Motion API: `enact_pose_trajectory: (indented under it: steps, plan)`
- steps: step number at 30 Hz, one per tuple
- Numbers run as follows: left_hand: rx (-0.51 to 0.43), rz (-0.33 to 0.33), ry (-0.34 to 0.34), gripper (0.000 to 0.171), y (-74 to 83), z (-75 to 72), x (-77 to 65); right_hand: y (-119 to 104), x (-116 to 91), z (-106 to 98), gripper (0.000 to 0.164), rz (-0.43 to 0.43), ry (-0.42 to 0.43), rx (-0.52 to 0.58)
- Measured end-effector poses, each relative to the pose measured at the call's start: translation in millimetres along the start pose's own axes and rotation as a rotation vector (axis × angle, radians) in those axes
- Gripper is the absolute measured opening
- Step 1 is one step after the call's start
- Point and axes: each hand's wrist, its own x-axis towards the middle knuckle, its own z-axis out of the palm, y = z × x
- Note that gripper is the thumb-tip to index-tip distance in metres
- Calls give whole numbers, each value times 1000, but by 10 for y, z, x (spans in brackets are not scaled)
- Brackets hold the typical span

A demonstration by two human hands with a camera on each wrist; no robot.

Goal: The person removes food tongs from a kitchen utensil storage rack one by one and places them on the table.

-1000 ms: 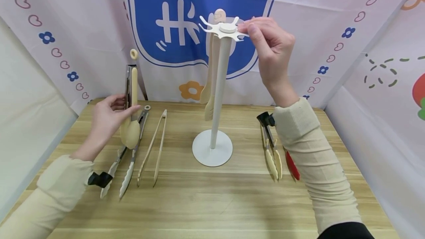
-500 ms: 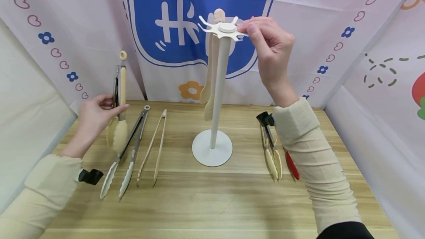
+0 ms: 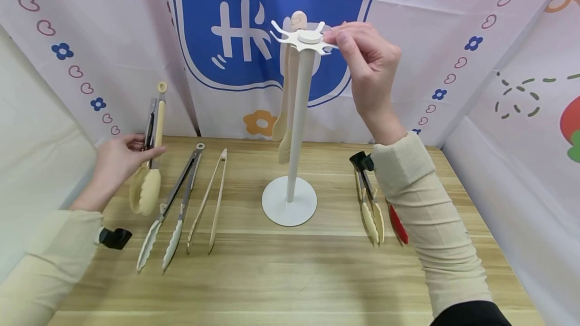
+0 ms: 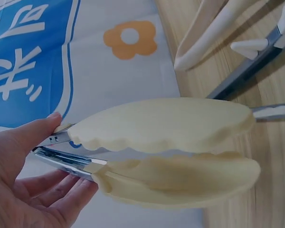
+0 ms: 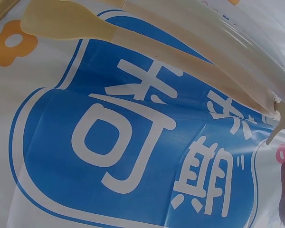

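Observation:
At the left of the table my left hand (image 3: 115, 165) holds a pair of tongs (image 3: 151, 190) by its metal arms, between thumb and fingers. These tongs have cream scalloped heads pointing down, a little apart in the left wrist view, and a ring at the top. My right hand (image 3: 373, 67) pinches one hook of the white utensil stand (image 3: 297, 130) at its top. Two cream utensils hang behind the pole. One, with a flat blade, is a spatula (image 5: 66, 21) in the right wrist view; the other's kind is mostly hidden.
White-tipped metal tongs (image 3: 174, 205) and slim beige tongs (image 3: 219, 195) lie left of the stand's round base (image 3: 276, 210). Smaller cream-tipped tongs (image 3: 371, 218) and a red-tipped utensil (image 3: 398, 225), partly under the right sleeve, lie at the right. A printed cloth (image 3: 235, 114) hangs behind the table.
My left hand has moved left with the cream tongs, away from the white-tipped pair, and the tongs have sunk slightly and spread a little. My right hand stays on the stand.

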Motion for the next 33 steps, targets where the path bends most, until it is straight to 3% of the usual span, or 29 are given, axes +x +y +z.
enact_pose_trajectory:
  steps: [5, 11, 15, 21, 28, 33]
  plan:
    - [45, 6, -26, 62, -76, 2, 21, 25, 4, -11, 16, -10, -3, 1]
    - [87, -2, -108, 66, -208, 26, 46, 50, 8, -23, 16, -36, -8, 6]
    - [93, 8, -142, 58, -292, 59, 50, 36, 10, -18, 16, -34, -9, 4]
    - [131, -32, -165, 64, -368, 111, 57, 2, 8, 0, 16, -4, -2, 4]
    - [136, -40, -199, 49, -431, 171, 49, -11, 7, -1, 16, 1, 0, 0]
    - [129, -47, -253, 52, -477, 225, 40, -11, 6, -4, 16, -5, -2, -8]
